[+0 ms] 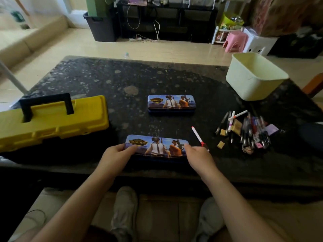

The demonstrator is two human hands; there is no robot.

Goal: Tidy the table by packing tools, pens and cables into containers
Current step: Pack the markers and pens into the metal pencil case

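A closed printed pencil tin (157, 145) lies near the table's front edge. My left hand (115, 154) grips its left end and my right hand (199, 156) grips its right end. A second, identical tin (171, 103) sits closed farther back at the table's middle. A white marker with a red cap (198, 136) lies just right of the near tin. A heap of pens, markers and erasers (248, 131) is spread on the right side. A closed yellow toolbox with a black handle (52, 117) stands at the left.
A pale open tub (253, 77) stands at the table's back right corner. The dark speckled table (104, 81) has its front edge right by my knees. A pink stool (235, 41) and a dark bin (101, 27) stand on the floor beyond.
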